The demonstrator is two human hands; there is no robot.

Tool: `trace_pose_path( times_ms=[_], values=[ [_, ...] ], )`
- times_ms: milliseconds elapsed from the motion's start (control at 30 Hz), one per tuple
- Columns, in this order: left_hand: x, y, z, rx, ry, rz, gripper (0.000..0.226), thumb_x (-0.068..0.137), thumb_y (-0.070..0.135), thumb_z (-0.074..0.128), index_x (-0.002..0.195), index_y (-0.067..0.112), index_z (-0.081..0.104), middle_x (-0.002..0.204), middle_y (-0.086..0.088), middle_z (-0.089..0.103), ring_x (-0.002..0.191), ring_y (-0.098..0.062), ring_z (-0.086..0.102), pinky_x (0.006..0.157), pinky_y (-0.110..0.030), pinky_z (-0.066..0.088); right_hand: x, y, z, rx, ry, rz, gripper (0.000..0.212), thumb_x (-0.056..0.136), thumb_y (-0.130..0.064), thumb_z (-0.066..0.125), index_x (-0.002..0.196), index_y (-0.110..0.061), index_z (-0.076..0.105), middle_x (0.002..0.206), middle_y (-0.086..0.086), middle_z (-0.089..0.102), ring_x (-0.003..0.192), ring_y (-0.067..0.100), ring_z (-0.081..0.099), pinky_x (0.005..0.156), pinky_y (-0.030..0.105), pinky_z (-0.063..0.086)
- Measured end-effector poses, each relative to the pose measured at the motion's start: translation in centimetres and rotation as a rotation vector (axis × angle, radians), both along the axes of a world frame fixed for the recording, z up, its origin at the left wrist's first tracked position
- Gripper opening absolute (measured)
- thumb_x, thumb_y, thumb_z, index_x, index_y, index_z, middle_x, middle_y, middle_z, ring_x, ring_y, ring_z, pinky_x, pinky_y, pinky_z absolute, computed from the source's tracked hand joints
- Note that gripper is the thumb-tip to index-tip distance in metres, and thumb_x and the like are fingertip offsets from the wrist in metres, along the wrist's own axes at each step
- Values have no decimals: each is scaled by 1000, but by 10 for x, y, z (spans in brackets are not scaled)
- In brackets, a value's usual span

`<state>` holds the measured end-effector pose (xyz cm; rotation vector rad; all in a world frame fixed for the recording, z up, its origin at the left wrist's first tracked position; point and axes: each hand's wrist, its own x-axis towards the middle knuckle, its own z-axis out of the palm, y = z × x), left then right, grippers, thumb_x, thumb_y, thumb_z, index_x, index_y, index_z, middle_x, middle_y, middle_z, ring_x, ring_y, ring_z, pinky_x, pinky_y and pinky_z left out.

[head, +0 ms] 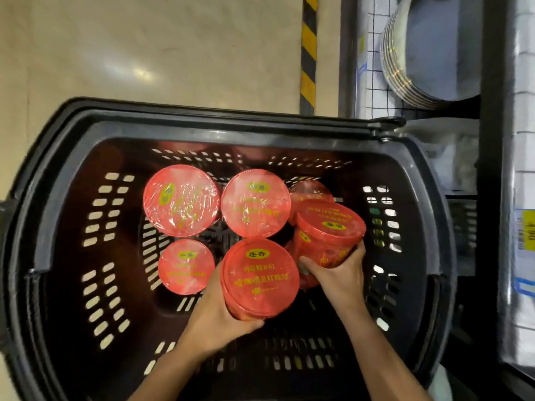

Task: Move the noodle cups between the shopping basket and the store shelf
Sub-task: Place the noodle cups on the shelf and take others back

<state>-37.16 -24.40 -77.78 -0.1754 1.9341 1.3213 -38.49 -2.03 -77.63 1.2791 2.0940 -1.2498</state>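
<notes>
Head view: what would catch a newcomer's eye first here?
Bright red noodle cups fill the middle of the black shopping basket. The left hand grips the nearest cup; the right hand grips a tilted cup beside it. Yellow-black hazard tape runs along the floor beyond.

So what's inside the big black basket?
Red noodle cups fill the black basket. Four stand loose; the left hand grips one cup, and the right hand grips a tilted cup. The cups and arms hide some of the basket floor.
</notes>
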Motion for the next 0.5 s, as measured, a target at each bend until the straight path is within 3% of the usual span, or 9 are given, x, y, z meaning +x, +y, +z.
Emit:
trace_pose_path(
  times_ms=[167, 333, 400, 500],
  values=[
    [-3, -5, -16, 3, 24, -44, 111, 47, 64, 82, 139, 33, 28, 135, 17, 47, 123, 2, 46, 102, -32, 42, -9, -5, -26, 17, 45, -10, 124, 55, -26, 89, 148, -23, 7, 146, 6, 33, 134, 24, 35, 107, 41, 33],
    [-4, -3, -22, -12, 54, -87, 108, 49, 62, 81, 138, 40, 24, 136, 23, 41, 122, 10, 41, 100, -18, 39, -6, -6, -34, 0, 85, -29, 122, 56, -26, 89, 148, -21, 10, 145, 7, 36, 131, 23, 39, 106, 40, 36],
    [-5, -3, -20, -32, 74, -103, 108, 49, 60, 79, 134, 50, 14, 133, 32, 32, 118, 23, 33, 93, 0, 31, -1, -3, -34, -8, 62, -24, 121, 56, -26, 89, 147, -19, 11, 144, 8, 38, 130, 23, 41, 105, 38, 36],
    [-5, 0, -17, 1, 100, -127, 106, 52, 60, 78, 135, 46, 14, 136, 32, 27, 121, 25, 27, 92, 6, 24, 6, 1, -32, 11, 28, -19, 118, 55, -27, 90, 145, -14, 16, 139, 11, 44, 127, 26, 45, 105, 36, 38]
  ],
)
